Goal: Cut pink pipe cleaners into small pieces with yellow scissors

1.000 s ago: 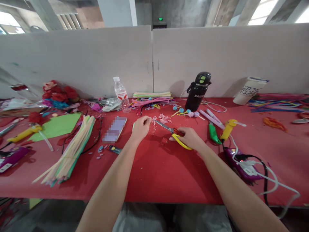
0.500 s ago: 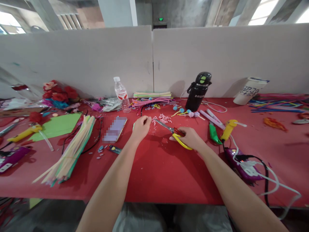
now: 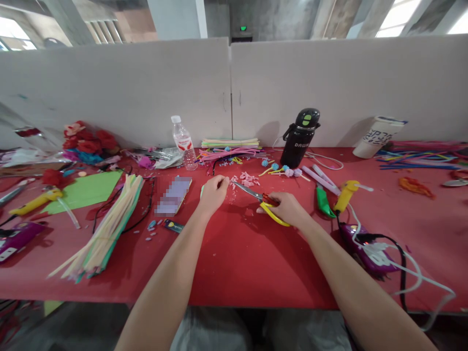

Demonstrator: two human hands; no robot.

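My right hand (image 3: 286,208) grips a pair of scissors (image 3: 266,201) by its yellow and red handles. The blades point left, with the tips close to the fingertips of my left hand (image 3: 215,193). That hand is closed in a pinch on a small piece of pink pipe cleaner (image 3: 231,182), mostly hidden by the fingers. Just beyond the scissor tips lies a small heap of short pink pipe cleaner bits (image 3: 249,179) on the red tabletop (image 3: 234,263).
Left of my forearm are a phone (image 3: 173,196), a glue-stick-like tube (image 3: 173,226) and a bundle of pale pipe cleaners (image 3: 106,229). A water bottle (image 3: 184,144) and black flask (image 3: 300,139) stand behind. At right are a yellow glue gun (image 3: 345,196) and purple power strip (image 3: 369,251) with cables.
Both hands and the scissors stay almost in place. The whole view has shifted very slightly.
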